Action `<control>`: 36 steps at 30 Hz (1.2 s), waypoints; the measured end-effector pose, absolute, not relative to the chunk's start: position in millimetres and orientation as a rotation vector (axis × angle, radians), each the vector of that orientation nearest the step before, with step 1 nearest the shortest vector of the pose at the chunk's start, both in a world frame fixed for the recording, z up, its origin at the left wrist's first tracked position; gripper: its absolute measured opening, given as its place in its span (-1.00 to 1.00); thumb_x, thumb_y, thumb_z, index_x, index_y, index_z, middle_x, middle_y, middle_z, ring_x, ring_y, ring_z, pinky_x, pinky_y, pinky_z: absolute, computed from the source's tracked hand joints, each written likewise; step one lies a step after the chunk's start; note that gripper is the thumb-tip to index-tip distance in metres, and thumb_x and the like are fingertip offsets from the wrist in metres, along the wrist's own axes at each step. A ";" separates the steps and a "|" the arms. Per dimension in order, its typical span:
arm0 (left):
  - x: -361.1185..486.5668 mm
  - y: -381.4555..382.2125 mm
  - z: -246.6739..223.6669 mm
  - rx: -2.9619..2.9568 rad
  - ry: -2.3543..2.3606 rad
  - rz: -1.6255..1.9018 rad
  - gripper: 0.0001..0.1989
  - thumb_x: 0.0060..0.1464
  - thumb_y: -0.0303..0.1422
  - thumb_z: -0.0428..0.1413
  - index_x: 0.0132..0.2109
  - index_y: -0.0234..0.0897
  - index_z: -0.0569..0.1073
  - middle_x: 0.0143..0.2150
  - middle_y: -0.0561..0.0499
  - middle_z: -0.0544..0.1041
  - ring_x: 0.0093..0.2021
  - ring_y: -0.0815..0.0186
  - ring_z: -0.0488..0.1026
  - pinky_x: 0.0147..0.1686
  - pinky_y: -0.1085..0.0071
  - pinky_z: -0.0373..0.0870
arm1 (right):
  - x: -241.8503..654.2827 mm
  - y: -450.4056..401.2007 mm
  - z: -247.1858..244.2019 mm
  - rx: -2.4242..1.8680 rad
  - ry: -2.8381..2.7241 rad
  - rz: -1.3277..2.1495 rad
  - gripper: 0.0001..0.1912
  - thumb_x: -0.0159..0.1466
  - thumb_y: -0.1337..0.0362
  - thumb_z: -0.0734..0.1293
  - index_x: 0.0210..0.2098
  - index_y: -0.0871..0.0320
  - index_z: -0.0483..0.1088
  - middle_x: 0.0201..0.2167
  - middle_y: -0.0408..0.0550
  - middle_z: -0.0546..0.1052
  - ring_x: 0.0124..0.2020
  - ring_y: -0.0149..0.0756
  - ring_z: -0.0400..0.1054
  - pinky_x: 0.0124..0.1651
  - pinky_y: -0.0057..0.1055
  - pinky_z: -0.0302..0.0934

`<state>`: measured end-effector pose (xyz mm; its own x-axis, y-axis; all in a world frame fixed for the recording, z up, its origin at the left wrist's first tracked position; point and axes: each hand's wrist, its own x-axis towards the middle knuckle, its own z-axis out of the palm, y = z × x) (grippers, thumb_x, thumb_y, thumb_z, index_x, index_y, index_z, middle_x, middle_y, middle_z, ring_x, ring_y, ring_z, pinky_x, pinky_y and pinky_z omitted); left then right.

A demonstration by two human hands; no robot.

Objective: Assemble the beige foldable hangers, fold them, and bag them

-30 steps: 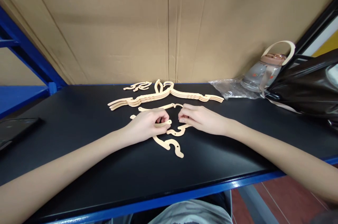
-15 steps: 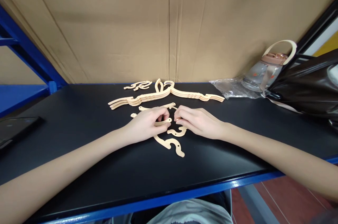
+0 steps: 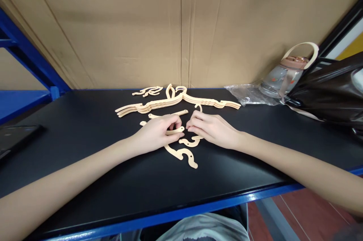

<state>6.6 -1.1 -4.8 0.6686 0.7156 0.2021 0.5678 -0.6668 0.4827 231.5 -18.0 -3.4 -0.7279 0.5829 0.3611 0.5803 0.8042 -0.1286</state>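
Mid-frame, the left hand (image 3: 155, 131) pinches a pale strip (image 3: 175, 131) in its grip. The hook piece (image 3: 201, 108), apparently pinched by the right hand (image 3: 214, 130), now points more upward, suggesting reorientation; the pieces look unjoined.

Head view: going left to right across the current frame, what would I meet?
Dark flat device → left hand holding a wooden strip → right hand → clear plastic wrap → bottle → dark bag.

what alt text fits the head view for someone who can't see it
The left hand grips a pale strip above a black table, the right hand close by. Curved pieces lie near the hands, stacked hangers behind, a clear bottle at right.
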 end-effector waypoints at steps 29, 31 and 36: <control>11.2 -9.0 -0.1 2.337 1.007 0.565 -0.80 0.16 -0.23 0.10 -0.34 -0.23 0.32 -0.45 0.14 0.31 -0.47 0.41 0.21 -0.49 0.51 0.16 | 230.7 -8.9 -10.7 -0.840 -2.065 1.058 -0.79 0.17 0.18 0.42 -0.32 0.17 0.40 -0.42 -0.15 0.49 -0.36 -0.36 0.44 -0.24 -0.39 0.34; 11.6 -9.2 0.8 2.336 1.007 0.558 -0.80 0.16 -0.22 0.10 -0.34 -0.23 0.32 -0.46 0.15 0.31 -0.48 0.41 0.20 -0.51 0.51 0.12 | 230.3 -8.2 -10.9 -0.843 -2.053 1.103 -0.79 0.14 0.21 0.44 -0.31 0.18 0.41 -0.43 -0.16 0.49 -0.36 -0.37 0.44 -0.22 -0.38 0.34; 12.1 -9.4 1.1 2.326 1.002 0.555 -0.80 0.16 -0.22 0.10 -0.34 -0.24 0.34 -0.45 0.14 0.34 -0.48 0.41 0.21 -0.50 0.51 0.12 | 230.3 -7.0 -10.8 -0.842 -2.044 1.144 -0.83 0.12 0.29 0.44 -0.29 0.19 0.45 -0.42 -0.16 0.49 -0.37 -0.40 0.41 -0.21 -0.39 0.33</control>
<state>12.1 -9.4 1.1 0.6383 0.7542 0.1542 0.5311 -0.5765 0.6210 230.3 -7.0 -10.8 -0.5892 0.7777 0.2192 0.2198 0.4154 -0.8827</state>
